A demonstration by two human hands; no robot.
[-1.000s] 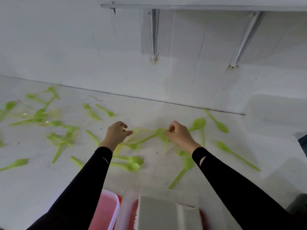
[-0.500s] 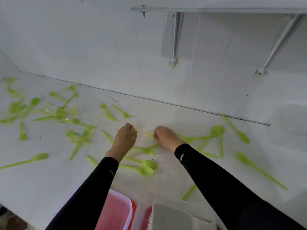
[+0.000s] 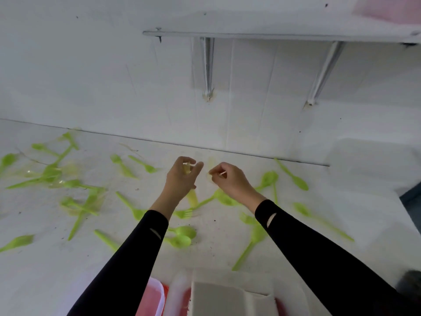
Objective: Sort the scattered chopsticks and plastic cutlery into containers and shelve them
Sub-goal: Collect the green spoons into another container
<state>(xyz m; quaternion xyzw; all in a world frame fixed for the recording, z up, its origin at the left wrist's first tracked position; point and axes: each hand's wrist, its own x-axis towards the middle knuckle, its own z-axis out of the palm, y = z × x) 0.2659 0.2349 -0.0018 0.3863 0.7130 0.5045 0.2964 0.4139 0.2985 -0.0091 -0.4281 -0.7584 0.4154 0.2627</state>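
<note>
Several green plastic spoons and forks lie scattered over the white counter, among them a spoon near the wall and a fork between my forearms. My left hand is raised above the counter and grips a pale yellow plastic piece that hangs below the palm. My right hand is level with it and pinches a thin pale stick. A faint clear wrapper shows between the two hands. No chopsticks are plainly visible.
A red container and a white box stand at the counter's near edge. Clear wrappers lie among the green cutlery at left. A wall shelf on two brackets hangs above, with something pink on it.
Both hands have lifted off the counter and drawn slightly apart, each holding a small pale item. The view has tilted up and now shows more of the shelf.
</note>
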